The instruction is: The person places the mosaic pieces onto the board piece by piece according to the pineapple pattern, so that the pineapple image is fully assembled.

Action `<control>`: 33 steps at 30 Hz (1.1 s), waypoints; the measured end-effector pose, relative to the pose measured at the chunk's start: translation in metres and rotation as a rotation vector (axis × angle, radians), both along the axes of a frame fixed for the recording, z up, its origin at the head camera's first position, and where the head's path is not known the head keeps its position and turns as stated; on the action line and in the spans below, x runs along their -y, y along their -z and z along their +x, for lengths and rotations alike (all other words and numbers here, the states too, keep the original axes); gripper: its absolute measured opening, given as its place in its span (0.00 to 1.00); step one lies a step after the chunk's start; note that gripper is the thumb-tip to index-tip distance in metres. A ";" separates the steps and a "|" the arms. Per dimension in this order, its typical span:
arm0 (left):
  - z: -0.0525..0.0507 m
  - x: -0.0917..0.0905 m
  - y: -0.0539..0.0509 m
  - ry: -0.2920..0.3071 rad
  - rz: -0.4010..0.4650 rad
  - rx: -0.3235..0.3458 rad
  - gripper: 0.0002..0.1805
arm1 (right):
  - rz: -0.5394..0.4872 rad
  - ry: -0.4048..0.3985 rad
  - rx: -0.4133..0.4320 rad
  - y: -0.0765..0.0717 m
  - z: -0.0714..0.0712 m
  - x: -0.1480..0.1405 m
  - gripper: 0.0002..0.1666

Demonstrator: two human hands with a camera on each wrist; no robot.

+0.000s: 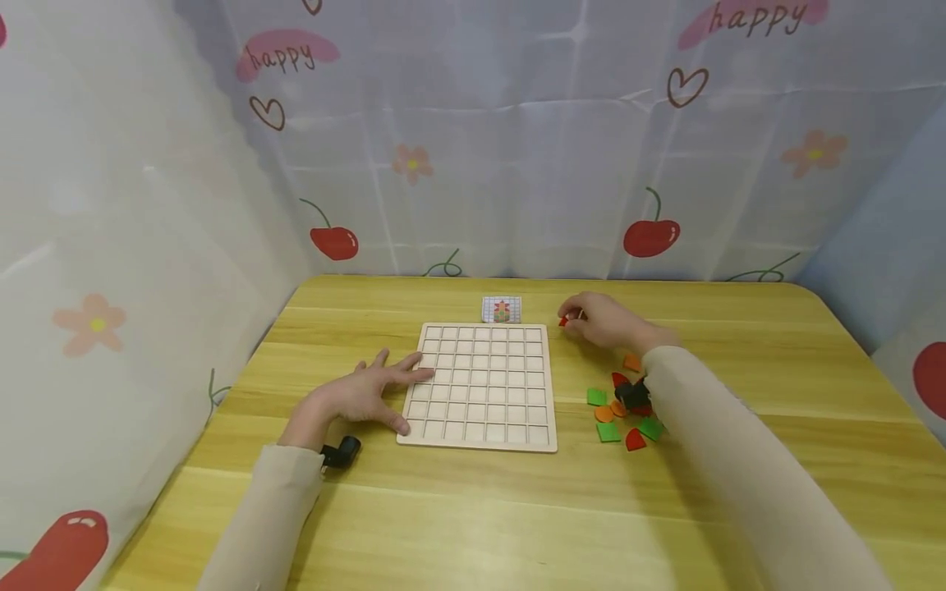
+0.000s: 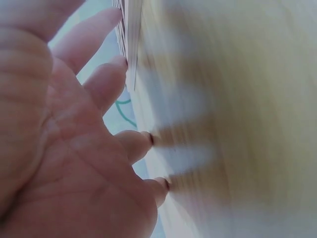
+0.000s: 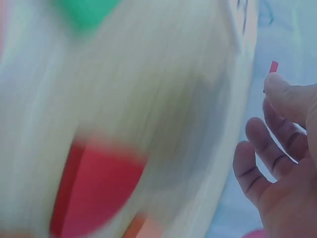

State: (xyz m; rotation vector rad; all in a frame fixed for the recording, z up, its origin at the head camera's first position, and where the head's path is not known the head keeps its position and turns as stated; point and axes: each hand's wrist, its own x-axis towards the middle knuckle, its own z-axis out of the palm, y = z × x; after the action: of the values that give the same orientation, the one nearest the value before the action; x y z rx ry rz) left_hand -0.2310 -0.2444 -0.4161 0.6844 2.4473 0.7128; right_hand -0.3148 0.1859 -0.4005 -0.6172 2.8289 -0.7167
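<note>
A square wooden grid board (image 1: 479,386) lies on the table, its cells bare. The left hand (image 1: 362,394) rests with spread fingers on the board's left edge; in the left wrist view that hand (image 2: 84,144) has two fingertips at the board's side (image 2: 132,44) and two on the table. Right of the board's top corner, the right hand (image 1: 609,320) pinches a small red piece (image 1: 563,321) above the table. The right wrist view shows the same red piece (image 3: 274,67) between thumb and finger of that hand (image 3: 287,163), the other fingers loosely bent.
Loose pieces lie right of the board: green squares (image 1: 609,432), orange pieces (image 1: 604,414) and red quarter-rounds (image 1: 636,440), some partly hidden by the right sleeve and its wrist camera. A small patterned card (image 1: 502,309) sits behind the board. A printed curtain (image 1: 473,164) hangs behind the table.
</note>
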 end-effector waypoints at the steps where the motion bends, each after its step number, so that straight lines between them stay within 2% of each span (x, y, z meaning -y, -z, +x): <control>1: 0.000 0.000 -0.001 -0.002 0.001 -0.001 0.51 | -0.007 -0.008 -0.001 -0.001 0.000 0.006 0.15; 7: 0.003 -0.002 -0.005 -0.020 0.001 0.000 0.50 | -0.028 -0.061 0.004 -0.003 0.004 0.046 0.16; 11: 0.007 -0.006 -0.009 -0.041 -0.024 -0.037 0.49 | -0.047 -0.102 0.006 -0.001 0.007 0.069 0.15; 14: 0.008 -0.009 -0.012 -0.055 -0.050 -0.078 0.48 | -0.059 -0.115 0.012 0.000 0.008 0.085 0.13; 19: 0.008 -0.011 -0.014 -0.073 -0.078 -0.104 0.47 | -0.053 -0.117 0.016 0.002 0.010 0.107 0.13; 22: 0.007 -0.010 -0.012 -0.066 -0.046 -0.093 0.48 | -0.050 -0.103 0.011 0.005 0.013 0.117 0.15; 29: 0.001 -0.004 -0.001 -0.039 0.058 0.001 0.49 | -0.051 -0.069 0.027 0.013 0.019 0.131 0.13; 33: -0.001 -0.001 0.002 -0.030 0.092 0.020 0.49 | -0.051 -0.061 0.021 0.013 0.022 0.134 0.12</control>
State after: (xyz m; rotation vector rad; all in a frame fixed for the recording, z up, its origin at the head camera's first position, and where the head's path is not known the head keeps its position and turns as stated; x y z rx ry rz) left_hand -0.2320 -0.2437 -0.4177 0.6732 2.4239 0.8451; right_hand -0.2928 0.0518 -0.4139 -0.6960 2.7676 -0.7822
